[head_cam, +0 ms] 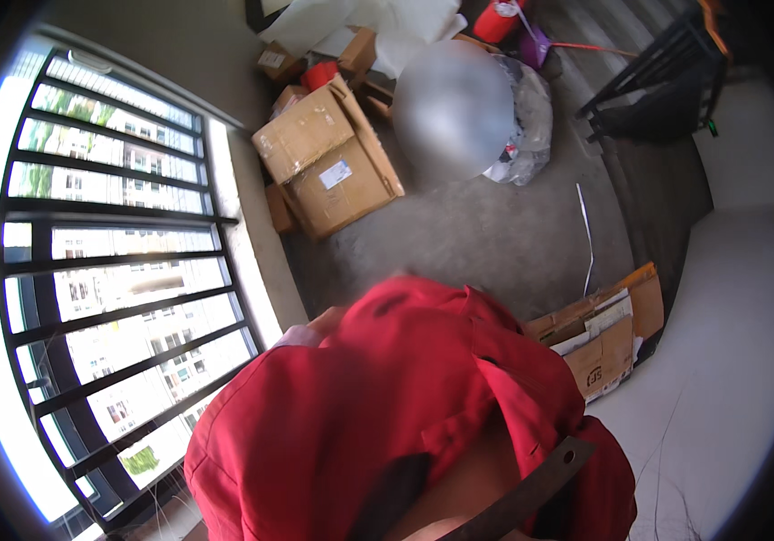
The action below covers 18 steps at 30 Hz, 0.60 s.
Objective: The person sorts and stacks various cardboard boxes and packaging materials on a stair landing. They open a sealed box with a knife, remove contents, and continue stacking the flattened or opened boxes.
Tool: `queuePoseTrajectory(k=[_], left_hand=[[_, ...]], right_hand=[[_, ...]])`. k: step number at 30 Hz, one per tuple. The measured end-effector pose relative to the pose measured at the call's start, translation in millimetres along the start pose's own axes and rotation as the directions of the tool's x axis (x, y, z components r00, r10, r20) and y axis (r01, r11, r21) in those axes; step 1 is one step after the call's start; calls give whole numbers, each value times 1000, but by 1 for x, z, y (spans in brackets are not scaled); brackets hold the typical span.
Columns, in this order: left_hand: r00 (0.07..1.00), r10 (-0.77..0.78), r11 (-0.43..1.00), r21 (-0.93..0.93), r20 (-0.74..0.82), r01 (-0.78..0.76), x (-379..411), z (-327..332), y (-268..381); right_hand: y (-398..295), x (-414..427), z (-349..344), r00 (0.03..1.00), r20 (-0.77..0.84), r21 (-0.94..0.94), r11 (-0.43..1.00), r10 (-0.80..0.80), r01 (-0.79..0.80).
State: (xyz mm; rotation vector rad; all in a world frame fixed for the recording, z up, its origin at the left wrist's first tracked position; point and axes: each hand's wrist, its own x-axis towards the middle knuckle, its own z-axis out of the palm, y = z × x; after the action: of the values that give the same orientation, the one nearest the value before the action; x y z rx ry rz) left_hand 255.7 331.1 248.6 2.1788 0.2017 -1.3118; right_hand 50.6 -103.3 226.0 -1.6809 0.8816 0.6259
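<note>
A red jacket worn on my body fills the lower middle of the head view. At its left upper edge, my left hand shows only in part, with a pale cuff at the wrist. The jacket hides its fingers, so what it holds or touches cannot be seen. My right hand is out of view. Across the bottom, close to the camera, runs a dark flat strip with a round hole near its end. Bare concrete floor lies ahead of the jacket.
A barred window lines the left side. Ahead stand a cardboard box and a clear plastic bag, beside a round blurred patch. Flattened cardboard leans at the white wall. A black metal frame stands upper right.
</note>
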Motion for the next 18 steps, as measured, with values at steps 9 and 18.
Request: queuePoseTrajectory(k=[9,18], left_hand=[[996,34,991,128,77,-44,25,-21,122],[978,75,921,362,194,-142,69,-26,289]], right_hand=[[58,-25,-72,968,-200,-96,986,-152,135],[100,-76,-33,867,-479,-1,987,-140,159]])
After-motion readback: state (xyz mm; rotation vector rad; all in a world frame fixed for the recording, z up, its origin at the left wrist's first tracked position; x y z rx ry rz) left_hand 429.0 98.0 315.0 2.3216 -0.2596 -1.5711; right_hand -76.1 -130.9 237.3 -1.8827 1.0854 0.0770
